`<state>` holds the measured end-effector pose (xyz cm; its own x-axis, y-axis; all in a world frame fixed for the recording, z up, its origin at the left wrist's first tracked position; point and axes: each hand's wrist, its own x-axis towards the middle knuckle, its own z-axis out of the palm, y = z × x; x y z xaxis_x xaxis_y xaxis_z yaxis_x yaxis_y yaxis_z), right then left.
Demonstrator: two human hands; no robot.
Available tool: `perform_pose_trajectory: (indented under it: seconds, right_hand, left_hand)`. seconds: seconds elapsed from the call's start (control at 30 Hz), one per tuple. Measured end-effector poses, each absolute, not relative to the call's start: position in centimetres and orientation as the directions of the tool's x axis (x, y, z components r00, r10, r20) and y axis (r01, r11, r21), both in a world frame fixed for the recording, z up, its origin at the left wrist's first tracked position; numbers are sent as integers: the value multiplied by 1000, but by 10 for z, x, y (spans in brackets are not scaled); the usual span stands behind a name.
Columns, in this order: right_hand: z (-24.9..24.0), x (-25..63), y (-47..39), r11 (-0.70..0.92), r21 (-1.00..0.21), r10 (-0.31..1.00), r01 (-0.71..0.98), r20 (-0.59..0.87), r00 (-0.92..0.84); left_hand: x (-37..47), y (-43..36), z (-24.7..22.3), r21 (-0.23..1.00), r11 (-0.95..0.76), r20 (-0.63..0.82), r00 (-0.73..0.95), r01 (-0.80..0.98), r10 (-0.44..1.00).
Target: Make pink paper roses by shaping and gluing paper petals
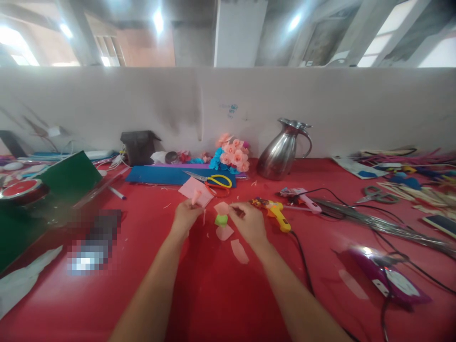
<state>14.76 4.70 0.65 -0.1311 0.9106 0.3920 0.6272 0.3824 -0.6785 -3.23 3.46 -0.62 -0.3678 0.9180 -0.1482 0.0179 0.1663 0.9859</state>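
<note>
My left hand [185,217] is closed around a small rolled pink paper bud [196,196] that sticks up from its fingertips. In my right hand [248,222], thumb and fingers pinch the edge of a pink paper petal [222,208]. Just below that petal, a small green paper piece [221,220] and another pink petal [224,232] lie on the red table. Closer to me is a loose pink petal [239,251]. Behind my left hand sits a pink paper sheet [194,187], with yellow-handled scissors [219,181] beyond it.
A yellow glue gun [280,217] with a black cord lies right of my right hand, near a pink glue gun [307,199]. Paper flowers [234,154] and a metal jug [281,153] stand at the back. A purple power strip [390,278] is at right.
</note>
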Motion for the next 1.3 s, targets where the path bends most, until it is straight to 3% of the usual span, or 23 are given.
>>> perform_pose_trajectory:
  seconds: [0.17, 0.27, 0.47, 0.6, 0.77, 0.9, 1.03, 1.17, 1.3]
  right_hand:
    - [10, 146, 47, 253, -858, 968, 448, 225, -115]
    - [12, 145, 46, 234, -877, 971, 419, 192, -139]
    - [14, 145, 44, 232, -864, 972, 446, 196, -128]
    - [12, 148, 47, 242, -816, 970, 525, 189, -152]
    - [-1, 153, 54, 213, -611, 977, 762, 138, -163]
    - [-5, 152, 55, 252, -619, 965, 744, 214, -149]
    - [-1, 143, 49, 289, -760, 957, 582, 240, -162]
    - [3, 132, 41, 187, -939, 968, 289, 128, -214]
    - [5, 127, 37, 37, -992, 964, 120, 4, -267]
  left_hand:
    - [-17, 26, 11, 994, 67, -87, -242, -91, 966]
    - [-11, 22, 18, 991, 41, -66, -202, -128, 977]
    - [-18, 26, 17, 991, 23, -64, -310, -135, 948]
    - [-27, 30, 6, 994, 83, -55, -332, 71, 942]
    - [-29, 33, -7, 878, 162, -27, -291, 451, 956]
    - [-26, 35, -10, 828, 126, 50, -295, 547, 954]
    - [-23, 34, -7, 948, 114, -11, -326, 299, 945]
    - [-15, 27, 3, 992, 64, -82, -156, -113, 984]
    - [-5, 23, 10, 974, 73, -97, -101, -214, 990]
